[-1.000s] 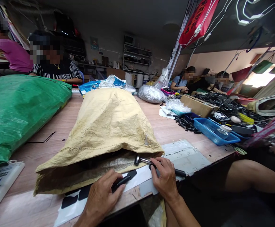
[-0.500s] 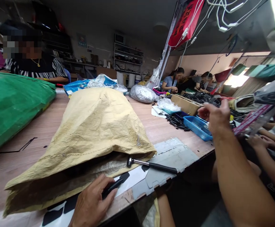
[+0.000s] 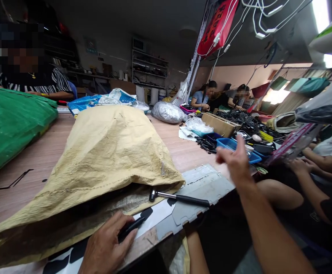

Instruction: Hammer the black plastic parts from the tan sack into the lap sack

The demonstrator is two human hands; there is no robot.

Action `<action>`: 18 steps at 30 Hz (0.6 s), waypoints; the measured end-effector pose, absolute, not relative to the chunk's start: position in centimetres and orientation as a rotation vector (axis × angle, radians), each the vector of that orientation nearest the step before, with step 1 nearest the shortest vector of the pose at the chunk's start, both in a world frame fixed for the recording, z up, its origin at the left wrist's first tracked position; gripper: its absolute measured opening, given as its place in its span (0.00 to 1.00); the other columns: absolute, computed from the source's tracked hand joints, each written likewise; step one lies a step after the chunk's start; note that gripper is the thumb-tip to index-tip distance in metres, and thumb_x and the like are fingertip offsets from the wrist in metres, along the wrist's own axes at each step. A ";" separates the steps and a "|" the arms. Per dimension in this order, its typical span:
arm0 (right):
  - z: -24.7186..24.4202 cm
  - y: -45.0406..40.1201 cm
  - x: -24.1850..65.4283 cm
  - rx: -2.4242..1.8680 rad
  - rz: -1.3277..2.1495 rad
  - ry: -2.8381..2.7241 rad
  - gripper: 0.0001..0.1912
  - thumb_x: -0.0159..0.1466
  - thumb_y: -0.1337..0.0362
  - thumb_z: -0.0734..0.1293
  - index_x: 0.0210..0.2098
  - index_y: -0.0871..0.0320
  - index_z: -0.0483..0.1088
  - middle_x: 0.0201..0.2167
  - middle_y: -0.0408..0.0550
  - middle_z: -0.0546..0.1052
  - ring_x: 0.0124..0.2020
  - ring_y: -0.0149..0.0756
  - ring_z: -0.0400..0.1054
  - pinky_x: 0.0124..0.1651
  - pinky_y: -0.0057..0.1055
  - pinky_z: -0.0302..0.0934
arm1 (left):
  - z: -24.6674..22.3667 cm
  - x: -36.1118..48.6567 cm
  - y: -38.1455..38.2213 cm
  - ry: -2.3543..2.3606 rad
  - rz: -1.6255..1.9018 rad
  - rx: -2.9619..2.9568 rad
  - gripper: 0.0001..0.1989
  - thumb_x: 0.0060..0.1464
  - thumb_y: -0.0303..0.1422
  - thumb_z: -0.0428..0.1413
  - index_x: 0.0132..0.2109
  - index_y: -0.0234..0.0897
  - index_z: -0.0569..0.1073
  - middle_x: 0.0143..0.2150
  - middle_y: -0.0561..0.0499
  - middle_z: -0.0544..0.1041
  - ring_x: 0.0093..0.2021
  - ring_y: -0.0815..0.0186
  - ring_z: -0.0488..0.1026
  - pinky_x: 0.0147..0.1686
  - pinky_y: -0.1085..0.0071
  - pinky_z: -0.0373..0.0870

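My left hand (image 3: 109, 241) rests at the table's front edge, its fingers closed round a slim, dark black plastic piece (image 3: 130, 228). Just beyond it gapes the mouth of a large yellow woven sack (image 3: 117, 144) lying on the table. A hammer (image 3: 180, 198) with a black grip lies by the sack's right corner, on a grey sheet (image 3: 208, 179). White paper (image 3: 157, 215) with black patches lies under the sack's mouth. My right hand (image 3: 236, 163) is raised off the table's right side, fingers apart, slightly blurred, with nothing visible in it. Behind it is a blue tray (image 3: 225, 144).
A green sack (image 3: 14, 125) fills the left side of the table. Bags of clear plastic (image 3: 168, 112), a cardboard box (image 3: 220, 125) and heaped black parts (image 3: 246, 121) lie farther back. Other people sit across the table and at right. White cables (image 3: 264, 19) hang overhead.
My right hand has moved left and lower, across the blue tray. The view has turned slightly right. My left hand keeps its hold on the black piece.
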State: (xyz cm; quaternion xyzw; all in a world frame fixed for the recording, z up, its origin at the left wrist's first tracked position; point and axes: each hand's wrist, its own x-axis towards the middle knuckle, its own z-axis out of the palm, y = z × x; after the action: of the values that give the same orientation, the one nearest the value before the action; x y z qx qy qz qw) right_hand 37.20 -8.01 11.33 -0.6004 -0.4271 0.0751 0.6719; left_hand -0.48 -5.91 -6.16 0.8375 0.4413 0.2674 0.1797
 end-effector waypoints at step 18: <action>-0.4 -11.2 29.7 -1.684 0.126 -1.645 0.09 0.64 0.61 0.66 0.41 0.55 0.77 0.38 0.49 0.76 0.43 0.40 0.69 0.49 0.39 0.63 | -6.2 -0.5 -5.9 1.270 0.781 2.371 0.11 0.58 0.45 0.56 0.44 0.48 0.77 0.39 0.57 0.79 0.24 0.71 0.72 0.27 0.76 0.70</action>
State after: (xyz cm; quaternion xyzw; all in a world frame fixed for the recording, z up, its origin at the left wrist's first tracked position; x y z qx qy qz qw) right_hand 29.65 -11.21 -0.39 -0.6602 -0.6449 0.0494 0.3819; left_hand -0.51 -5.87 -6.20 0.8343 0.4469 0.2747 0.1699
